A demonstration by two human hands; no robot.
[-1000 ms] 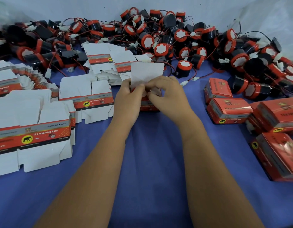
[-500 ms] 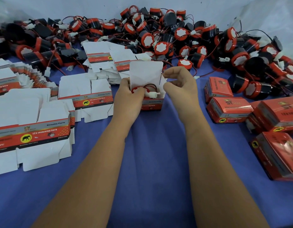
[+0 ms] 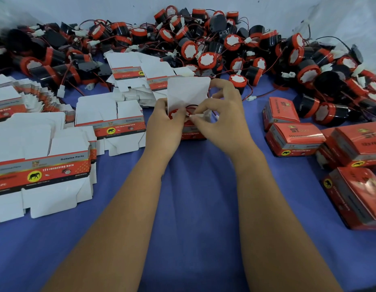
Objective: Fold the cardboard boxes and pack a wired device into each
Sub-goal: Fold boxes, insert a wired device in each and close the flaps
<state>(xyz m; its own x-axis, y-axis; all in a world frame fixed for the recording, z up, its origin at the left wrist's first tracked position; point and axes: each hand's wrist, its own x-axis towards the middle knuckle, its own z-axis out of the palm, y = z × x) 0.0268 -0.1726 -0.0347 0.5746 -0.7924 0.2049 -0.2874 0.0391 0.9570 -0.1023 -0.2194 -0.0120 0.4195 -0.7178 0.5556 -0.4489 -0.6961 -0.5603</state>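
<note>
A small red cardboard box (image 3: 192, 134) stands on the blue cloth at the middle, its white lid flap (image 3: 188, 91) raised. A red-and-black wired device (image 3: 174, 113) sits inside it, mostly hidden. My left hand (image 3: 165, 125) grips the box's left side. My right hand (image 3: 221, 114) is over the opening, thumb and forefinger pinching the device's white connector (image 3: 198, 116); the other fingers are raised.
Flat unfolded boxes (image 3: 41, 167) lie in stacks at the left and behind the hands (image 3: 128, 70). A big heap of red-and-black wired devices (image 3: 208, 47) runs along the back. Several closed red boxes (image 3: 294, 140) sit at the right. Blue cloth (image 3: 189, 207) lies between my forearms.
My right hand lifted off the box to the right, baring the device and its wire, then came back over the opening and now pinches the white connector. My left hand stayed on the box.
</note>
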